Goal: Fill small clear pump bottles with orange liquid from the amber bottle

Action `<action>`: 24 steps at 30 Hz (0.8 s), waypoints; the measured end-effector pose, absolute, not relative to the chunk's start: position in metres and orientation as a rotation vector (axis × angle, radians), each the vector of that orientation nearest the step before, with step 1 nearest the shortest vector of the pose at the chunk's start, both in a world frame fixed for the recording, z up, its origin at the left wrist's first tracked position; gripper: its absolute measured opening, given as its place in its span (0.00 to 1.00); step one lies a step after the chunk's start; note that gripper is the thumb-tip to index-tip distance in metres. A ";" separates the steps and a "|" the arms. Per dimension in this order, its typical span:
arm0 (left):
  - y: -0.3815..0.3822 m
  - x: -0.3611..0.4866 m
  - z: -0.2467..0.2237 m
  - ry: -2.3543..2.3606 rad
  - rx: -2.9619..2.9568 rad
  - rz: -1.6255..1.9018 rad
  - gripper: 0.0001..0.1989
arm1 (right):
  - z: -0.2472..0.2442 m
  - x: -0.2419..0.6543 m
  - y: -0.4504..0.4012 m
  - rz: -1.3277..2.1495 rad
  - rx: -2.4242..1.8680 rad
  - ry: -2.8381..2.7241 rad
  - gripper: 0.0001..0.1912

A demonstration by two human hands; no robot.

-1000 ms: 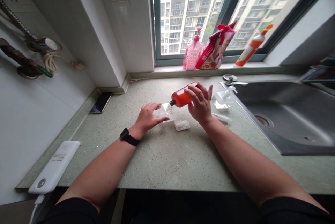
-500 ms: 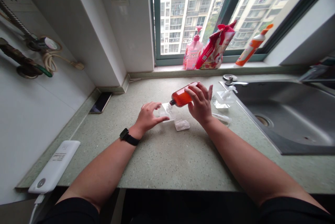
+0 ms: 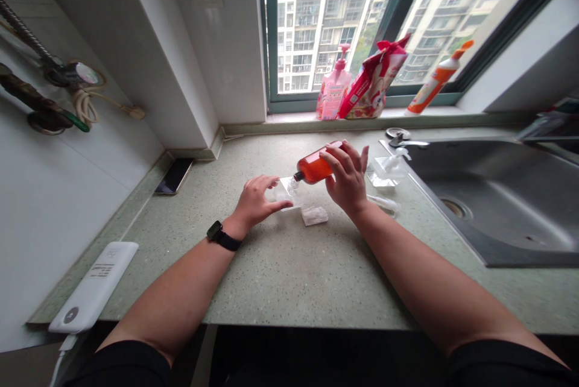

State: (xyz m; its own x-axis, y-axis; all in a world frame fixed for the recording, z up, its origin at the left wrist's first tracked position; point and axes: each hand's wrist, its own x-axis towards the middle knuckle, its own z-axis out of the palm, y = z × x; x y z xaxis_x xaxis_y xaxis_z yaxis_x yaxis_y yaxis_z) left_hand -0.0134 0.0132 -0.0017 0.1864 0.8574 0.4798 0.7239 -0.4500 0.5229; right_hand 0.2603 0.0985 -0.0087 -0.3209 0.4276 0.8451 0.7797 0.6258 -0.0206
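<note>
Almost nothing had moved since earlier: right hand grasped the tilted red bottle, left hand held the clear container, and slow pouring seemed safest.

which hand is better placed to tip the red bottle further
Probably the right hand: it holds the bottle tilted, neck down toward the clear container, while the left hand is curved around that container.

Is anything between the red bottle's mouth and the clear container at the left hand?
Nothing visible. The red bottle, held tilted in the right hand, has its dark mouth right by the clear container, which the left hand curves around. The small white bundle lies off to the near side.
</note>
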 end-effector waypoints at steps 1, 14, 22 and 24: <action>0.013 -0.013 -0.002 1.535 2.277 1.113 0.34 | -0.009 0.260 0.098 -0.499 -0.959 -1.956 0.38; 0.013 -0.013 -0.002 1.543 2.278 1.103 0.34 | -0.008 0.260 0.098 -0.479 -0.967 -1.958 0.39; 0.013 -0.014 -0.002 1.535 2.293 1.111 0.35 | -0.009 0.260 0.098 -0.522 -0.927 -1.943 0.35; 0.013 -0.014 -0.003 1.537 2.297 1.116 0.35 | -0.009 0.260 0.098 -0.505 -0.940 -1.948 0.36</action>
